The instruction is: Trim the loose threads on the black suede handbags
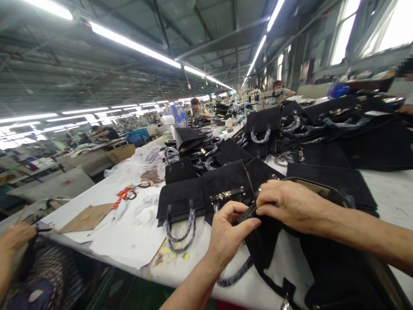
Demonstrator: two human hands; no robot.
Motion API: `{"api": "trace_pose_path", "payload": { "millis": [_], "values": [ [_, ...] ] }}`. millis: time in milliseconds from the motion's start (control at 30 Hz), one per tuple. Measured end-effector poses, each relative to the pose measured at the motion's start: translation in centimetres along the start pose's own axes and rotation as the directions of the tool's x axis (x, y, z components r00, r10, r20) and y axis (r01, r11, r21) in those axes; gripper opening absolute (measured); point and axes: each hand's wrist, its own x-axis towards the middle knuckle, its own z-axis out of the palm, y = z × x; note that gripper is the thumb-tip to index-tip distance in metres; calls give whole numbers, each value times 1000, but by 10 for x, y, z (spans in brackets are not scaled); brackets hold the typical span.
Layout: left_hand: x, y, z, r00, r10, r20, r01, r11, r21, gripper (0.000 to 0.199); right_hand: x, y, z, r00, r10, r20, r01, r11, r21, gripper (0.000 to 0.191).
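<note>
A black handbag (pixel 335 258) with a tan lining stands tilted at the right, close to me. My left hand (pixel 230 228) pinches a black edge or strap of it between thumb and fingers. Just beside it, my right hand (pixel 287 202) is closed on the same black piece near the bag's opening. A strap with a metal clasp (pixel 285 301) hangs below. Under my left hand lies a plastic-wrapped handle (pixel 237 271). What exactly sits between my fingertips is partly hidden.
Black handbags with wrapped handles (pixel 180 198) are piled across the white table (pixel 129 245). Scissors (pixel 131 193) with red wrapping and brown cardboard (pixel 88 217) lie to the left. A co-worker's hand (pixel 17 237) is at the far left edge; another person (pixel 200 111) sits behind.
</note>
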Motion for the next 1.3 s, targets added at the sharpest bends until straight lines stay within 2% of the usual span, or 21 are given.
{"api": "trace_pose_path", "payload": {
  "millis": [267, 700, 867, 967, 1067, 1167, 1300],
  "values": [
    [-2, -1, 1, 992, 111, -57, -105, 989, 100, 10, 2, -5, 5, 998, 48, -41, -50, 997, -59, 19],
    [-3, 1, 2, 988, 116, -101, -101, 985, 139, 11, 4, -13, 6, 997, 40, -62, -51, 981, -189, 21],
    [-3, 4, 8, 975, 138, -176, -110, 981, 163, 10, 5, -15, 6, 997, 48, -59, -60, 972, -227, 21],
    [-1, 4, 10, 963, 153, -222, -119, 980, 160, 11, 2, -13, 6, 998, 24, -58, -37, 969, -243, 20],
    [2, -1, 7, 965, 119, -233, -89, 987, 134, 11, -5, -2, 4, 1000, 23, -9, -24, 983, -183, 20],
    [3, -5, 1, 979, 53, -199, -40, 997, 67, 10, -12, 13, 1, 997, 74, 34, -70, 992, -109, 22],
    [0, -5, -6, 997, 35, -69, -34, 999, 17, 11, -15, 29, -2, 991, 131, 21, -128, 987, -95, 23]
  ]
}}
